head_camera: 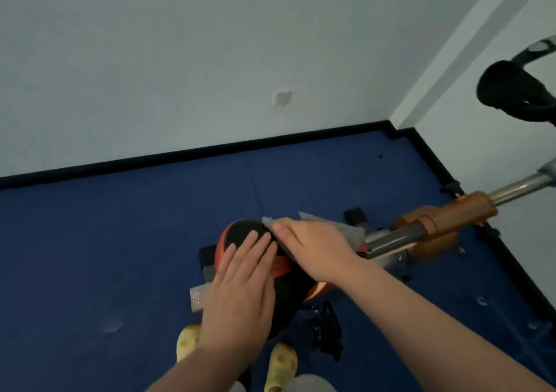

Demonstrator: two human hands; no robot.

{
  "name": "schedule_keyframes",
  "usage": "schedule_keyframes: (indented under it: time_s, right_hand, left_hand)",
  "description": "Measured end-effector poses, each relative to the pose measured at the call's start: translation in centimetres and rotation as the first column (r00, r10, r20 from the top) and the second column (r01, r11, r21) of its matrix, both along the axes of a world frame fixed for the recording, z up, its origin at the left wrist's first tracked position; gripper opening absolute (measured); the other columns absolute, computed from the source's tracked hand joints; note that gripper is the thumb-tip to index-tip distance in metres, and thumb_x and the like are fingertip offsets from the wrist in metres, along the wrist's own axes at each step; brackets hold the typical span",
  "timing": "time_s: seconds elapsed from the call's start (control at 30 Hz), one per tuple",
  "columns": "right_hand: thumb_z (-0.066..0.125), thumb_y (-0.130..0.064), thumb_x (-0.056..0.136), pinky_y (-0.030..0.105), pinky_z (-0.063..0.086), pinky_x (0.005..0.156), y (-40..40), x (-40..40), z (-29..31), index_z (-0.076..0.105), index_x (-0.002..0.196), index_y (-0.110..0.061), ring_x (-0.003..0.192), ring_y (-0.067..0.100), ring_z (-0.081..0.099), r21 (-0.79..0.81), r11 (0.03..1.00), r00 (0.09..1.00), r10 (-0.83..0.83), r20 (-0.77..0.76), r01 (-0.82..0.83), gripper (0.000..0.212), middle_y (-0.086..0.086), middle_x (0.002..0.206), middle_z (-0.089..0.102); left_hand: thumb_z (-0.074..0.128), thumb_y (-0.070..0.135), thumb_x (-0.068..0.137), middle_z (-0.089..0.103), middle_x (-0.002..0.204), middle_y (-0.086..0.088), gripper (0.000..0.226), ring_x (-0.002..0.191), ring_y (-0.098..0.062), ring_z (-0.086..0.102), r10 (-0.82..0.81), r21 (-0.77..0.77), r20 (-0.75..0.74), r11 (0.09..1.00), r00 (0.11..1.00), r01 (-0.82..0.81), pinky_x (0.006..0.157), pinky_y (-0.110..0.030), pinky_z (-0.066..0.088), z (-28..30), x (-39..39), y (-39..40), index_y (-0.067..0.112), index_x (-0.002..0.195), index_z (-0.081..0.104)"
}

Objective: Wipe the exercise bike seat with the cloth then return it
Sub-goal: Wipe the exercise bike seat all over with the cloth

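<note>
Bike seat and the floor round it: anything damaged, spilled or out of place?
Nothing stands out. The left hand rests flat on the seat, the right hand presses the cloth on it. A pale smudge marks the blue floor.

Seat (240, 235): black with orange trim, roughly level. Cloth (346, 229): pale, crumpled, lying on the seat's far-right side, edges sticking out past it.

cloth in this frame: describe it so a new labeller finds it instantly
Start at the orange and grey exercise bike on the blue floor, then its black seat. The cloth lies under the right hand: pale, crumpled, translucent-looking, unlike the dark seat.
</note>
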State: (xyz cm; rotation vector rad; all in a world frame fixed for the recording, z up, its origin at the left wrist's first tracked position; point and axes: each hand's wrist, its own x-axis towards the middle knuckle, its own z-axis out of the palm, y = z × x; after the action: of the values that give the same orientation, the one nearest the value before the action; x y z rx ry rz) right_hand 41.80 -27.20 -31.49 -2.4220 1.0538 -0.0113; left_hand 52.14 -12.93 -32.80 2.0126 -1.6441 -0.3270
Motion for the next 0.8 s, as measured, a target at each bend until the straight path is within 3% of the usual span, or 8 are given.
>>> schedule_keyframes:
  time_s: [0.1,0.17,0.23,0.33,0.4,0.5,0.7,0.8]
  right_hand:
    - [0.006,-0.072,0.087,0.036,0.045,0.089,-1.8,-2.1,0.2,0.051,0.128,-0.036,0.114,0.017,0.058,0.125,0.984,0.985,0.143,-0.096,-0.13,0.071,-0.005,0.124,0.064]
    - [0.004,-0.071,0.086,0.038,0.045,0.088,-3.2,-2.3,0.0,0.054,0.125,-0.034,0.112,0.021,0.059,0.148,0.976,0.963,0.187,-0.196,-0.159,0.074,-0.002,0.123,0.065]
    - [0.005,-0.066,0.09,0.038,0.041,0.098,-3.9,-0.7,-0.4,0.051,0.134,-0.032,0.122,0.023,0.053,0.207,0.966,0.95,0.204,-0.236,-0.156,0.072,0.003,0.134,0.059]
    - [0.012,-0.063,0.094,0.034,0.028,0.111,-3.7,3.6,-1.0,0.044,0.141,-0.03,0.135,0.018,0.04,0.365,0.913,0.97,0.228,-0.084,-0.183,0.066,-0.001,0.147,0.045]
    - [0.02,-0.059,0.096,0.028,0.028,0.107,-3.2,5.9,-1.0,0.047,0.139,-0.027,0.133,0.014,0.041,0.43,0.872,0.969,0.246,0.026,-0.233,0.06,-0.004,0.144,0.048]
    - [0.028,-0.057,0.096,0.017,0.03,0.097,-3.7,6.4,-1.2,0.05,0.134,-0.031,0.122,0.007,0.045,0.467,0.821,0.942,0.324,0.094,-0.329,0.051,-0.011,0.132,0.053]
    - [0.028,-0.052,0.099,0.022,0.027,0.102,-4.6,6.4,-1.1,0.053,0.135,-0.024,0.125,0.008,0.044,0.49,0.819,0.95,0.307,0.062,-0.297,0.052,-0.003,0.14,0.052]
    - [0.027,-0.058,0.096,0.033,0.04,0.097,-2.2,9.9,0.1,0.067,0.105,-0.034,0.111,0.016,0.057,0.357,0.801,0.858,0.514,-0.001,-0.48,0.048,-0.004,0.122,0.065]
  left_hand:
    - [0.036,0.025,0.091,0.038,0.149,0.005,0.049,0.141,-0.011,0.026,0.047,-0.048,-0.001,0.998,0.999,-0.047,0.112,-0.037,0.022,-1.0,-2.1,2.1,0.016,0.139,0.043]
    - [0.036,0.025,0.093,0.038,0.149,0.007,0.047,0.141,-0.01,0.026,0.094,-0.094,-0.011,0.991,0.996,-0.095,0.112,-0.038,0.024,-1.6,-2.5,2.3,0.017,0.139,0.043]
    - [0.038,0.023,0.094,0.04,0.147,0.008,0.045,0.14,-0.01,0.028,0.128,-0.14,-0.03,0.982,0.991,-0.131,0.112,-0.04,0.026,-2.1,-2.6,2.2,0.017,0.138,0.045]
    - [0.041,0.021,0.095,0.045,0.143,0.007,0.041,0.138,-0.011,0.031,0.158,-0.212,-0.05,0.963,0.986,-0.165,0.111,-0.04,0.031,-2.6,-2.8,2.1,0.015,0.135,0.049]
    - [0.042,0.021,0.095,0.048,0.141,0.006,0.04,0.138,-0.011,0.033,0.175,-0.232,-0.045,0.956,0.983,-0.181,0.11,-0.04,0.032,-2.9,-3.0,2.1,0.015,0.134,0.051]
    - [0.043,0.022,0.095,0.048,0.141,0.005,0.04,0.138,-0.011,0.033,0.179,-0.24,-0.04,0.953,0.983,-0.184,0.11,-0.039,0.033,-3.0,-3.0,2.2,0.015,0.133,0.052]
    - [0.044,0.021,0.095,0.052,0.137,0.005,0.037,0.135,-0.011,0.037,0.21,-0.257,-0.053,0.942,0.976,-0.217,0.106,-0.041,0.038,-3.0,-3.4,2.5,0.015,0.129,0.055]
    - [0.046,0.022,0.093,0.052,0.138,0.005,0.037,0.136,-0.01,0.035,0.214,-0.24,-0.023,0.947,0.977,-0.213,0.108,-0.039,0.037,-2.9,-3.3,2.5,0.015,0.129,0.056]
